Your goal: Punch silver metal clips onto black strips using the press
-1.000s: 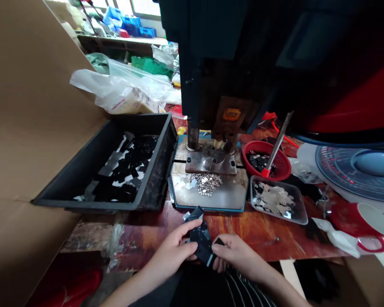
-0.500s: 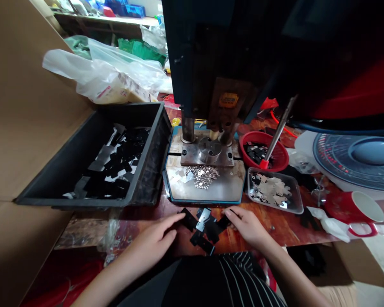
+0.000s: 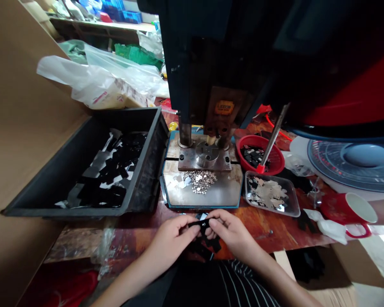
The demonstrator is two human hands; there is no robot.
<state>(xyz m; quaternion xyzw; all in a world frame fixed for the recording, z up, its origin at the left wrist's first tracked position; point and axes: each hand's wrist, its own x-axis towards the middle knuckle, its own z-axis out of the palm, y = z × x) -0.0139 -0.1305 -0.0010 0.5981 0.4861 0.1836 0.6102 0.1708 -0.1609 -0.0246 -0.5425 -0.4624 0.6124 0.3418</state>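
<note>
"Where are your hands, taking the base plate [image 3: 217,199] as the landmark?"

"They're on the near side of it, low over the table [image 3: 259,232]. Your left hand [image 3: 176,232] pinches one end of a dark strip [image 3: 199,222] between thumb and fingers, and your right hand [image 3: 232,230] grips its other end. The strip lies crosswise between them, with a small bright spot near its middle."

"And under your fingers?"

"Loose black pieces [image 3: 215,245], overlapping, also on the near side of the plate. Your hands hide some of them, so you can't tell how many."

"What sits on and around the plate?"

"Small shiny metal parts [image 3: 203,182] are heaped on it, in front of the round die [image 3: 207,154]. Left of it stands your black bin [image 3: 144,183], with dark and silvery flat pieces inside. Just right of it is a clear tub [image 3: 295,209] of flat metal pieces; a red basket [image 3: 277,163] of dark pieces is behind that tub, right of the plate's far part. Farther right stands a red mug [image 3: 334,209]."
</note>
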